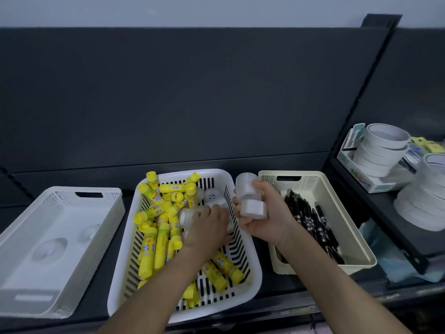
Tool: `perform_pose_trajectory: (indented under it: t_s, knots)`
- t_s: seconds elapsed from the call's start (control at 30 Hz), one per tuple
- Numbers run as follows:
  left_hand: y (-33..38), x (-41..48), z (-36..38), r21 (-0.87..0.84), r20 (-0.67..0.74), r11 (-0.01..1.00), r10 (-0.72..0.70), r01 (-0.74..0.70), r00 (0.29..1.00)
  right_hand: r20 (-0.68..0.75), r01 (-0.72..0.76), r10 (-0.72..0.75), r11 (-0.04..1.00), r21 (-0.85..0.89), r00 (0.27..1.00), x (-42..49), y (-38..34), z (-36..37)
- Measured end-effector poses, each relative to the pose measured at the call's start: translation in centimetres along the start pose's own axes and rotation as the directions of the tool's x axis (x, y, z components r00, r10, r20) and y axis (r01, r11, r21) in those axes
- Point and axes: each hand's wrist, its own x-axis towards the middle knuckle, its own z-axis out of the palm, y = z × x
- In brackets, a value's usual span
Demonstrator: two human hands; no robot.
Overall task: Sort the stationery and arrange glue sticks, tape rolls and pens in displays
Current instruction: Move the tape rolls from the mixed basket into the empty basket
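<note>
Gripping with left hand a clear tape roll in the slatted basket, clutching in right hand a crowded stack of rolls; may spill one among glue sticks.

One wide-angle view from the person's head looks forward and steeply down, close over a slotted white plastic basket on a dark metal shelf, facing its dark back panel.
</note>
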Motion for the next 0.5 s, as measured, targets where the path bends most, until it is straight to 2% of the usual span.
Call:
perform_pose_trajectory:
  t_s: [0.17,0.23,0.3,0.37,0.5]
  knots:
    - [-0.6,0.7,1.4,-0.005,-0.125,0.998,0.067,-0.068,0.990,0.038,-0.023,0.025,0.999,-0.038,0.999,0.6,-0.7,-0.3]
    - [-0.9,0.5,1.2,-0.087,-0.179,0.994,0.051,-0.068,0.982,0.049,-0.027,0.029,0.998,-0.049,0.998,0.7,-1.1,-0.2]
    - [-1.3,0.3,0.9,-0.247,-0.228,0.966,0.019,-0.077,0.973,0.063,-0.020,0.023,0.998,-0.056,0.998,0.7,-1.6,-0.1]
    - [-1.8,0.3,0.6,-0.466,-0.240,0.884,-0.105,-0.020,0.965,0.066,-0.012,0.016,0.998,-0.057,0.998,0.8,-2.0,0.1]
    - [-2.8,0.2,-0.6,-0.749,-0.131,0.649,-0.337,0.130,0.932,0.087,0.004,0.002,0.998,-0.068,0.996,1.3,-2.2,0.7]
